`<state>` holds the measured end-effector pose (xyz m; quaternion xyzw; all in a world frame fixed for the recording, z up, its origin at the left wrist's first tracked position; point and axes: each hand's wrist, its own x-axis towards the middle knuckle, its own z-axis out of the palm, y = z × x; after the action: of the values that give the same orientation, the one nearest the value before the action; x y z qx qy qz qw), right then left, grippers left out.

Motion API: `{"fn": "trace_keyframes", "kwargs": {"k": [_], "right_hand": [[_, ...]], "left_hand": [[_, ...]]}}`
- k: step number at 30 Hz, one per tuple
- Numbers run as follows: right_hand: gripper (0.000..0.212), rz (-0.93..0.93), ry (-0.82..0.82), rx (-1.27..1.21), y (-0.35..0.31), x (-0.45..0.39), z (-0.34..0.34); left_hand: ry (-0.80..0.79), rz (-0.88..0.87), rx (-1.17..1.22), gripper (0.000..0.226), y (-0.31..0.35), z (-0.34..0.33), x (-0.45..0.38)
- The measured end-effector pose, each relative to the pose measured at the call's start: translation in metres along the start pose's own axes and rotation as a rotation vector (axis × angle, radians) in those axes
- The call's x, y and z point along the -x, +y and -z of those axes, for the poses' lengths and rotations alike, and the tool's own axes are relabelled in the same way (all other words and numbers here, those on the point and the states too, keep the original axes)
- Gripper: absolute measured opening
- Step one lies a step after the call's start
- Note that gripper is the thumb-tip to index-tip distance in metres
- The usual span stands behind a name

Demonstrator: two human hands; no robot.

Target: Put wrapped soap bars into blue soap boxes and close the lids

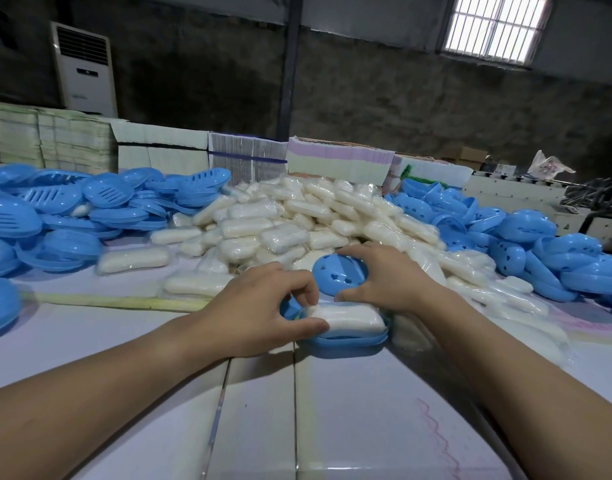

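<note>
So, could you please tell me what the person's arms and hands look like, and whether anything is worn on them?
Both forearms are bare as far as the picture shows: no sleeves visible. The left hand and right hand wear no gloves, and no rings, watch or bracelets can be seen.

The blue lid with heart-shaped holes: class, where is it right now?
In the head view, the blue lid sits centre frame in the right hand, just behind the wrapped soap bar and before the soap pile.

The person's left hand (263,306) and right hand (384,275) are bare, with no gloves, rings or watch, and both forearms behind the fingers are uncovered to the frame's edge.
</note>
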<state>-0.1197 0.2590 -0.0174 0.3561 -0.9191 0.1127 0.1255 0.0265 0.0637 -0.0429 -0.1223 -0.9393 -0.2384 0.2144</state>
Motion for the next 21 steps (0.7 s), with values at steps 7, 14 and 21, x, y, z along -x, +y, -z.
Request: {"fn": "trace_keyframes", "kwargs": {"k": [7, 14, 21], "right_hand": [[0.062, -0.041, 0.178, -0.51, 0.008, 0.009, 0.025], [0.061, 0.088, -0.226, -0.44, 0.002, 0.022, 0.034], [0.062, 0.183, -0.262, -0.376, -0.006, 0.027, 0.035]], "left_hand": [[0.073, 0.052, -0.074, 0.029, -0.001, 0.0, -0.005], [0.051, 0.048, -0.031, 0.03, -0.005, -0.002, -0.007], [-0.089, 0.067, 0.13, 0.056, -0.018, 0.008, -0.001]]}}
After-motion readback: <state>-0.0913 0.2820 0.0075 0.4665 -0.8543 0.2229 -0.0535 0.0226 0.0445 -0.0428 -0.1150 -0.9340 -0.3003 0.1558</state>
